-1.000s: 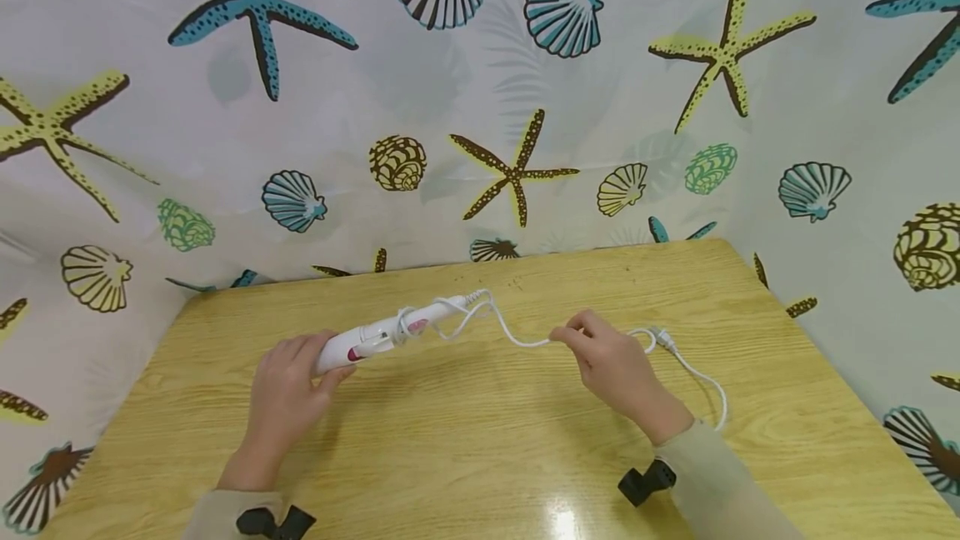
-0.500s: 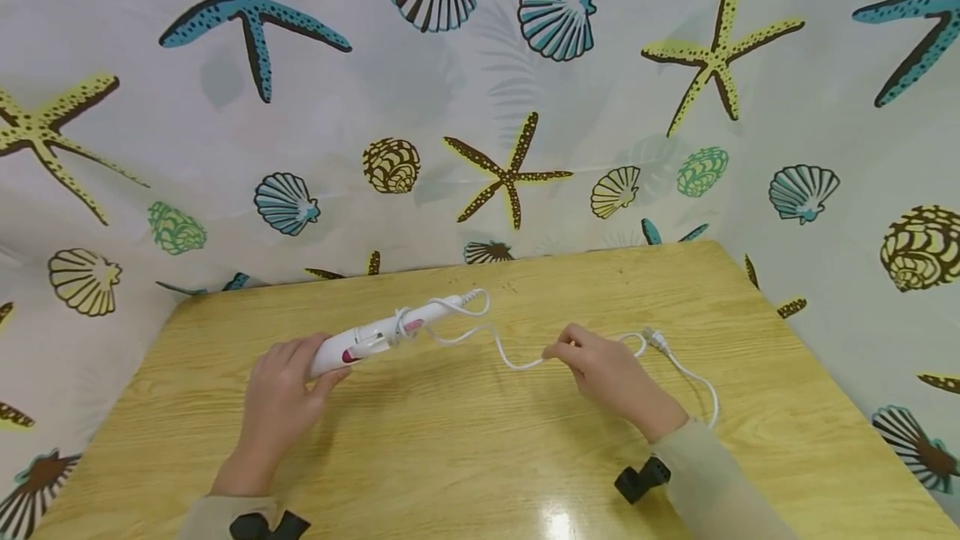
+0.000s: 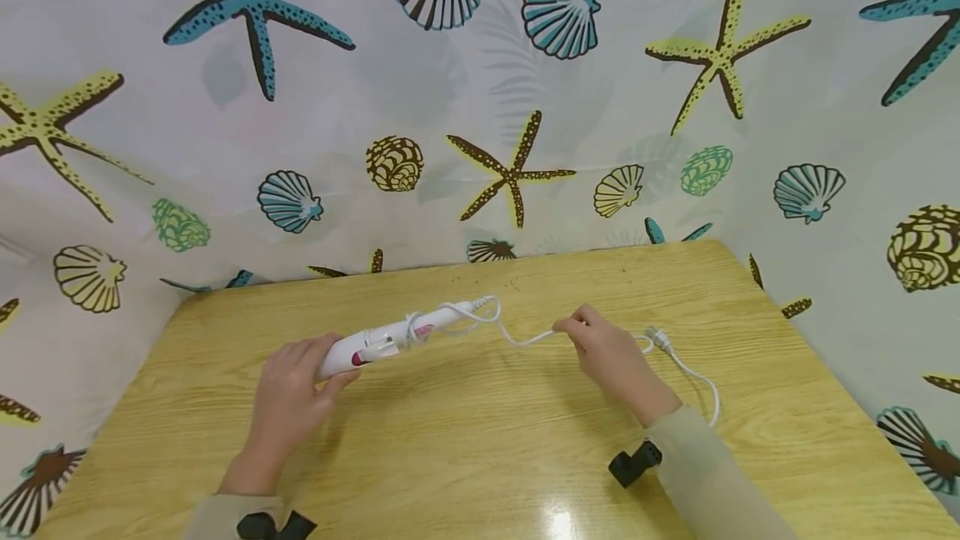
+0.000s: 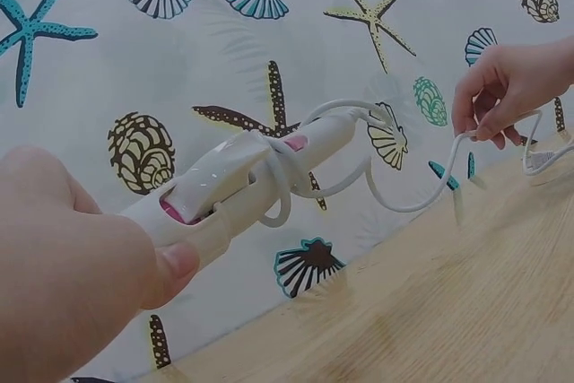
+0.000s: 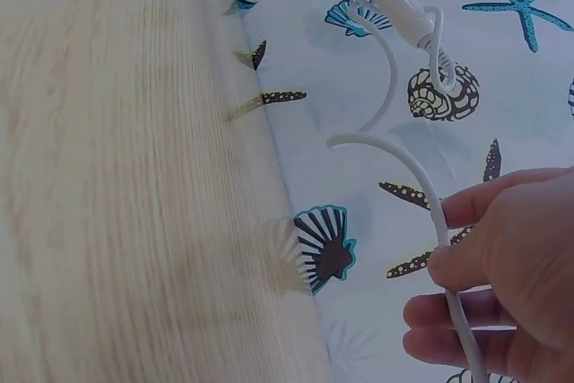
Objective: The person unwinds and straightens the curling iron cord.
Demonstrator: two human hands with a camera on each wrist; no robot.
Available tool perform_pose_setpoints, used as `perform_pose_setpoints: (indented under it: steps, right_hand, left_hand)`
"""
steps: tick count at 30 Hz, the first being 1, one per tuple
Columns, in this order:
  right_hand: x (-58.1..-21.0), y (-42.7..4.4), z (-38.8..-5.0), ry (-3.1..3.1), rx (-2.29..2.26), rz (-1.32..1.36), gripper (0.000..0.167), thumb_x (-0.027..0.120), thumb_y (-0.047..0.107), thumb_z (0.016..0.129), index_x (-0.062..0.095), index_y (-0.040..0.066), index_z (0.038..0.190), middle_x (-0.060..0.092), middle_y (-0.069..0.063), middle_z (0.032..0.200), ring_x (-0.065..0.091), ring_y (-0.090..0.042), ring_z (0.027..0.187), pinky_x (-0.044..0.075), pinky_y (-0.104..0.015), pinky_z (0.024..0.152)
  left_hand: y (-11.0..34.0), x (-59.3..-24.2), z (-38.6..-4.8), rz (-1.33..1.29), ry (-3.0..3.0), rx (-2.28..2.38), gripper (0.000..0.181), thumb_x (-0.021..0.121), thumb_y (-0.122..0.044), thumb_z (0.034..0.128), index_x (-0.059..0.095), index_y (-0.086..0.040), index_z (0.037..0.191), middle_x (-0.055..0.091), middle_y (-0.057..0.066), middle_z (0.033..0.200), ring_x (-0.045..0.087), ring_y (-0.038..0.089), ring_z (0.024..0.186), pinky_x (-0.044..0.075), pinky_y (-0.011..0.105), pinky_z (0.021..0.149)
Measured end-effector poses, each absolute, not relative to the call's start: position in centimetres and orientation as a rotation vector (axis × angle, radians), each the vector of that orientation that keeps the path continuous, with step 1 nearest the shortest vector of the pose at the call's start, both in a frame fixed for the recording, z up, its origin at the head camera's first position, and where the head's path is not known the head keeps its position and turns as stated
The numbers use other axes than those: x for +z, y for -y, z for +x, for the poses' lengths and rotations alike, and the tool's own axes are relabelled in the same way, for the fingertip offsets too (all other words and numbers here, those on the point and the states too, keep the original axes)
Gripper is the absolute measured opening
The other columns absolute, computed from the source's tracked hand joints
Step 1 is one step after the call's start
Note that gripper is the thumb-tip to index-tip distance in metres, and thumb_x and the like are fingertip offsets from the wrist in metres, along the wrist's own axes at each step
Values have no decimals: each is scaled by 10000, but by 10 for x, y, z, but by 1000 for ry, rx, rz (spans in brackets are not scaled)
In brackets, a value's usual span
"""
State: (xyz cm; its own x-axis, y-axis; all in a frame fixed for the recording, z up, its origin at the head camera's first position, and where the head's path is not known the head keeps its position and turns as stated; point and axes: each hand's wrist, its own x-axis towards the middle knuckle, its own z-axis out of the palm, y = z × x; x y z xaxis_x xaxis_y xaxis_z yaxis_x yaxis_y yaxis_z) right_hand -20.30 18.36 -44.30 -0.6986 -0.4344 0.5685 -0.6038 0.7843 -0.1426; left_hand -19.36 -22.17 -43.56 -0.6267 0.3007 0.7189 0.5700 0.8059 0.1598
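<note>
A white curling iron [image 3: 450, 317] with pink accents is tilted above the table, its cord end up and to the right. My left hand [image 3: 292, 390] grips its thick end, thumb along the near side [image 4: 175, 266]. The white cord [image 3: 528, 342] loops round the handle, as the left wrist view also shows with the curling iron [image 4: 256, 187]. Further right, my right hand [image 3: 611, 361] pinches the cord between thumb and forefinger; in the right wrist view the cord [image 5: 421, 181] runs across the fingers. Beyond that hand the plug [image 3: 660, 339] lies at the cord's far end.
The wooden table [image 3: 465, 457] reaches back to a hanging cloth [image 3: 450, 90] printed with starfish and shells. More of this cloth hangs at both sides. A stretch of cord [image 3: 701, 377] trails from the plug toward the right sleeve [image 3: 697, 457].
The right hand dipped slightly, then rose again with the pinched cord. The cord loop by the handle has shifted shape. The left hand keeps its grip, and the curling iron has moved slightly rightward.
</note>
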Motion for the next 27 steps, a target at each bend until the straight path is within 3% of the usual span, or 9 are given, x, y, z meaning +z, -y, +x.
perform_pose_setpoints:
  steps: [19,27]
  right_hand:
    - [-435,-189,-217,2407,553,566,213,558,-23,893,638,76,1063,511,-62,864,285,-63,426,302,-216,397]
    - [-429,-190,-219,2301,642,546,202,581,-29,880,649,80,1035,526,-72,872,452,-129,565,389,-259,462]
  left_hand:
    - [222,-438,-197,-742,2326,-484,496,844,-186,631,645,-22,1055,660,144,963,601,304,843,447,473,716]
    - [223,-441,-194,-744,2346,-497,506,844,-184,637,641,-31,1074,660,132,989,604,296,862,447,483,748]
